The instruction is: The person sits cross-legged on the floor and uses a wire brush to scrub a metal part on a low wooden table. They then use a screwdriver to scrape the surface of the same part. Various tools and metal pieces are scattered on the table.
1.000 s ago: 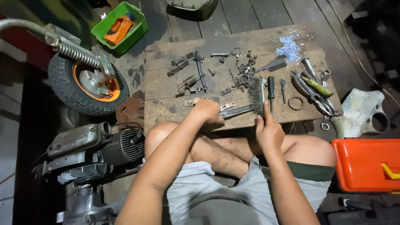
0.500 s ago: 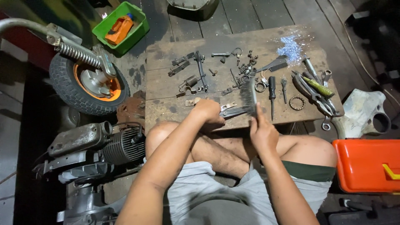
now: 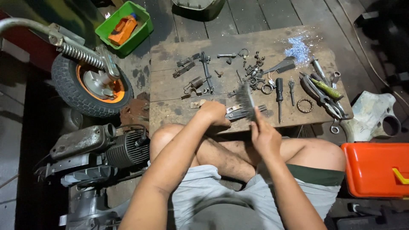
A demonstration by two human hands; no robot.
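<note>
Closed around a flat metal bracket (image 3: 245, 112), the left hand (image 3: 213, 114) holds it down on the near edge of the wooden board (image 3: 179, 113). The fingers are curled tight, and the bracket sticks out to the right of the fist. The right hand (image 3: 265, 138) is also closed, gripping the handle of one wire brush (image 3: 246, 99). The bristles of the brush lie across the bracket and touch it near the middle.

On the board, farther from the person, many small metal parts lie spread. One coil spring (image 3: 194, 81) is to the left, and beside it one long thin rod (image 3: 206, 72). One black screwdriver (image 3: 279, 91) lies to the right of the brush, and one small ring (image 3: 303, 105) is near it. At the right end of the board there is one pair of pliers (image 3: 317, 91). A patch of blue shavings (image 3: 297, 49) is at the far right corner. The small bolts in the middle are too many and too small to count.

On the floor to the left stands one wheel (image 3: 91, 83) with an orange hub, and near it one engine (image 3: 106, 151). One green tray (image 3: 123, 26) is at the far left. One orange box (image 3: 375, 168) is at the right, near the knee.
</note>
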